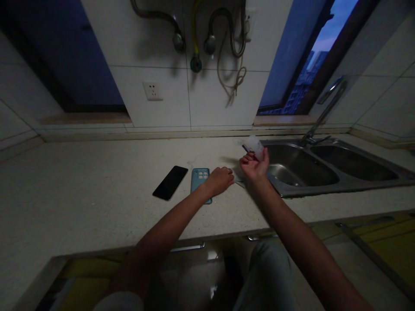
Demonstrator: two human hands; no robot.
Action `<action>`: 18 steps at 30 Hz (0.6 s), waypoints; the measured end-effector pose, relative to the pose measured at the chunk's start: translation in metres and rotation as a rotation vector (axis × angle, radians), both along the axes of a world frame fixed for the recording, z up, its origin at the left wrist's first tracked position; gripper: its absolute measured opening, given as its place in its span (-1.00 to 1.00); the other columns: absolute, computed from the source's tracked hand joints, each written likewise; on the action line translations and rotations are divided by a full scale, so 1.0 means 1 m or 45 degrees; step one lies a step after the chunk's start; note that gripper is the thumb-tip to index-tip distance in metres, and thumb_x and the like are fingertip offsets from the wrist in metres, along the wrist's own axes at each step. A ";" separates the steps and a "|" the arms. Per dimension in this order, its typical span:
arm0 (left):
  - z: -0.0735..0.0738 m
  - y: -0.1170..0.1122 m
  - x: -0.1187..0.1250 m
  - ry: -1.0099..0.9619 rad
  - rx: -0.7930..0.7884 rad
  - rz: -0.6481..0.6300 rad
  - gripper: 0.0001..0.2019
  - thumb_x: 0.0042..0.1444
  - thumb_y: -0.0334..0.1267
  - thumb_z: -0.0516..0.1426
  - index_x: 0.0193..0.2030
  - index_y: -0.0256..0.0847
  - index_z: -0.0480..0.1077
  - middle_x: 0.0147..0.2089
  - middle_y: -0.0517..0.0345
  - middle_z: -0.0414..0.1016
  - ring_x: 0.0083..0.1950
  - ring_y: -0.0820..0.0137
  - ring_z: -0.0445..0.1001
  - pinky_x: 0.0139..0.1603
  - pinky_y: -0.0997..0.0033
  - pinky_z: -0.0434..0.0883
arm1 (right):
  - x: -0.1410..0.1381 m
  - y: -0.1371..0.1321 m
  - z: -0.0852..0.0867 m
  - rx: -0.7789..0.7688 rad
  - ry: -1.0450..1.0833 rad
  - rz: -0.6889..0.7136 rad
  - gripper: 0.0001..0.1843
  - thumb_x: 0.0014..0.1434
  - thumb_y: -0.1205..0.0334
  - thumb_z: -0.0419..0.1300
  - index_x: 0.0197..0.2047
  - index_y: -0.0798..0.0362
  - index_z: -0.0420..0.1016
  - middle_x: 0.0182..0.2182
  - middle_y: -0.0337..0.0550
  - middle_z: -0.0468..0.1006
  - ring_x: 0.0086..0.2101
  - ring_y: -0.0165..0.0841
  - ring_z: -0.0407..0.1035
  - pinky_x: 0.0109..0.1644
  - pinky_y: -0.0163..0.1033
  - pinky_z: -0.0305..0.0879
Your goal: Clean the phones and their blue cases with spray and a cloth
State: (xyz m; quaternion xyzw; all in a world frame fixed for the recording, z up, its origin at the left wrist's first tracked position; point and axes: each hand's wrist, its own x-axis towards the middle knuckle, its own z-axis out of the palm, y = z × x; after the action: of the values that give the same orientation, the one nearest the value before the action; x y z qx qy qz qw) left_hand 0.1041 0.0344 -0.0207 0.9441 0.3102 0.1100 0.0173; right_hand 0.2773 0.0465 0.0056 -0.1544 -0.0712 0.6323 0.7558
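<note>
My left hand (pixel 220 179) is closed, fingers curled down at the counter just right of a blue phone case (pixel 196 181). Whatever its fingertips may pinch is hidden; a thin flat piece (pixel 240 183) lies by them. My right hand (pixel 255 167), palm turned up beside the sink's left edge, is closed on a crumpled, translucent white sheet (pixel 254 143). A small dark strip shows at that sheet's left side. The case lies with its camera cutouts toward the wall, partly covered by my left wrist. Left of it, a black phone (pixel 170 183) rests flat and slanted.
A double steel sink (pixel 292 166) with a chrome faucet (pixel 326 108) is set into the pale countertop (pixel 97 185) on the right. Hoses (pixel 223 26) and a tied cord (pixel 235 82) hang on the tiled wall near a socket (pixel 152 91). Drawer handles (pixel 188 248) run below the front edge.
</note>
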 end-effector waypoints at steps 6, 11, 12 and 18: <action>0.003 0.004 -0.005 -0.390 -0.192 0.042 -0.77 0.32 -0.28 0.03 -0.22 -0.22 0.52 -0.05 -0.19 0.53 0.10 0.05 0.42 0.17 0.05 0.25 | 0.001 0.003 -0.002 0.015 -0.041 -0.022 -0.54 0.28 -0.24 0.10 -0.38 -0.02 0.22 -0.61 -0.41 0.28 -0.66 -0.52 0.14 -0.62 -0.39 0.21; 0.006 0.005 -0.017 -0.600 -0.292 0.102 -0.83 0.27 -0.27 0.10 -0.32 -0.19 0.47 -0.14 -0.15 0.51 0.03 0.05 0.43 0.17 0.05 0.24 | -0.002 0.002 -0.003 0.007 -0.023 0.023 -0.54 0.34 -0.22 0.01 -0.37 -0.01 0.22 -0.61 -0.40 0.28 -0.66 -0.53 0.12 -0.62 -0.39 0.20; 0.006 0.005 -0.018 -0.570 -0.303 0.083 -0.84 0.26 -0.25 0.12 -0.32 -0.19 0.47 -0.13 -0.15 0.51 0.03 0.05 0.43 0.17 0.05 0.25 | -0.002 0.002 -0.003 0.006 -0.024 0.029 -0.54 0.34 -0.22 0.00 -0.37 -0.01 0.22 -0.61 -0.40 0.28 -0.66 -0.52 0.12 -0.62 -0.39 0.20; -0.002 0.005 -0.015 -0.214 -0.295 -0.003 -0.89 0.23 -0.29 0.16 -0.29 -0.18 0.51 -0.04 -0.14 0.55 0.08 0.06 0.44 0.16 0.07 0.26 | 0.000 0.004 -0.006 0.015 -0.043 0.022 -0.54 0.31 -0.23 0.06 -0.37 -0.01 0.23 -0.61 -0.40 0.28 -0.67 -0.52 0.13 -0.62 -0.39 0.20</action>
State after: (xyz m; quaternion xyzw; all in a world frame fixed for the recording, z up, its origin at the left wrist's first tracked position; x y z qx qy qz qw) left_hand 0.0894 0.0395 -0.0226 0.9236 0.3174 0.1520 0.1523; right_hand 0.2773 0.0502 -0.0001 -0.1600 -0.0892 0.6356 0.7500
